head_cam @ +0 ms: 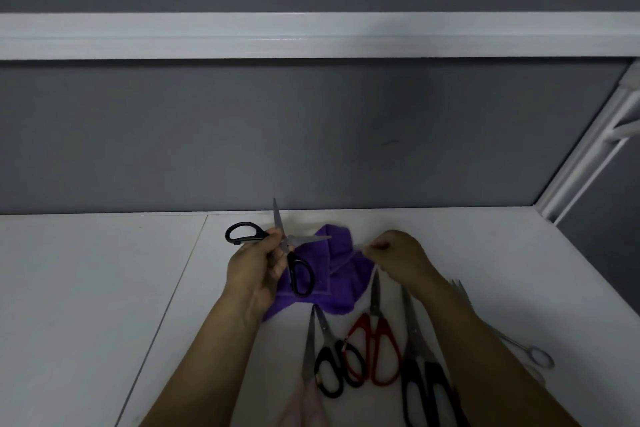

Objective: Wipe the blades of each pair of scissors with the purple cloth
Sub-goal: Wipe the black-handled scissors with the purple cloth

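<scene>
My left hand grips a pair of black-handled scissors at the pivot, held above the table with the blades spread wide open. Under and behind them the purple cloth lies bunched on the white table. My right hand pinches an edge of the cloth and lifts it slightly. Several more scissors lie near me: a black-handled pair, a red-handled pair, a larger black-handled pair, partly under my right forearm, and a metal pair to the right.
A pale pink-handled pair of scissors shows at the bottom edge. A grey partition wall stands just behind the table. A white frame post rises at the table's right rear corner. A seam crosses the tabletop on the left.
</scene>
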